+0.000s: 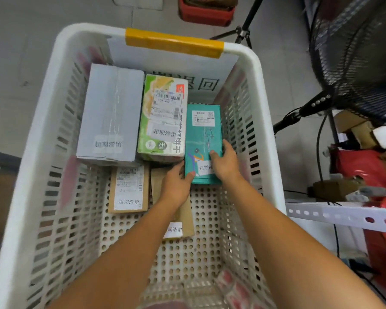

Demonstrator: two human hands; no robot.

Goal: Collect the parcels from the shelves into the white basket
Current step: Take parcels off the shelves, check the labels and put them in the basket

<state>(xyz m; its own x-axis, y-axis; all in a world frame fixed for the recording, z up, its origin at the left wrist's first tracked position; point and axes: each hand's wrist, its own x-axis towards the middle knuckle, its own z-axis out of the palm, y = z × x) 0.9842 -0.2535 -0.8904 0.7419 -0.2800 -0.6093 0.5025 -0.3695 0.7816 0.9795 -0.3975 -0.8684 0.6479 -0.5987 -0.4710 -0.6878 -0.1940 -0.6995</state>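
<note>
Inside white basket (266,108): left hand (176,184), right hand (226,163) clamp teal parcel (202,134); forearm half-hides brown envelope (187,217).

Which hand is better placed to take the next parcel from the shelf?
Probably the right hand: it grips the teal parcel beside the right wall of the white basket, nearest the shelf. The left hand lies nearer the basket's middle.

parcels (163,117) in basket (42,121), shelf (343,216) right

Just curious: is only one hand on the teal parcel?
No, the left hand and right hand both hold the teal parcel.
</note>
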